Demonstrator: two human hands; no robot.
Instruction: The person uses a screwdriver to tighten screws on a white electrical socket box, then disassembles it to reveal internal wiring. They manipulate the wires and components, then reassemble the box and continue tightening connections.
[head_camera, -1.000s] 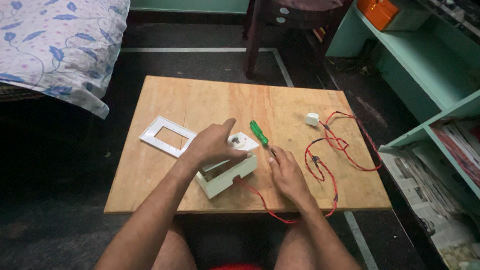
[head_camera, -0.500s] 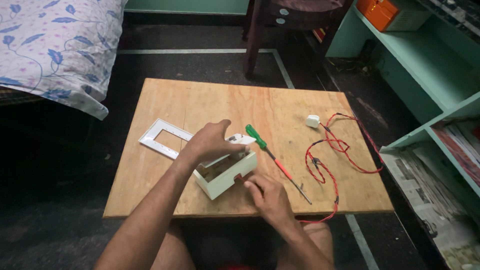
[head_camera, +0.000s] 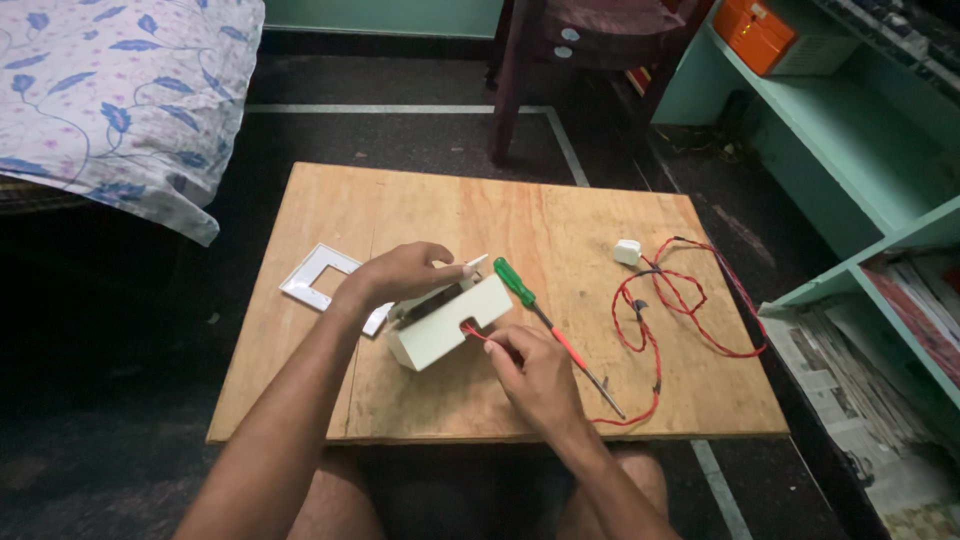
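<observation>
White box (head_camera: 450, 325) under left hand (head_camera: 400, 275), right fingers (head_camera: 497, 352) touching

On the wooden board (head_camera: 600, 210), the box (head_camera: 450, 322) is sitting near the middle, the frame plate (head_camera: 312, 276) lying to its left, the screwdriver (head_camera: 545, 320) just to its right, and the coiled wire (head_camera: 680, 310) (with a small plug (head_camera: 627, 251) behind it) lying farther right.

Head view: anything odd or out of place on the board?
Nothing damaged or spilled. The red wire lies in a loose tangle at the board's right edge, and the white frame plate overhangs its left edge slightly.
</observation>
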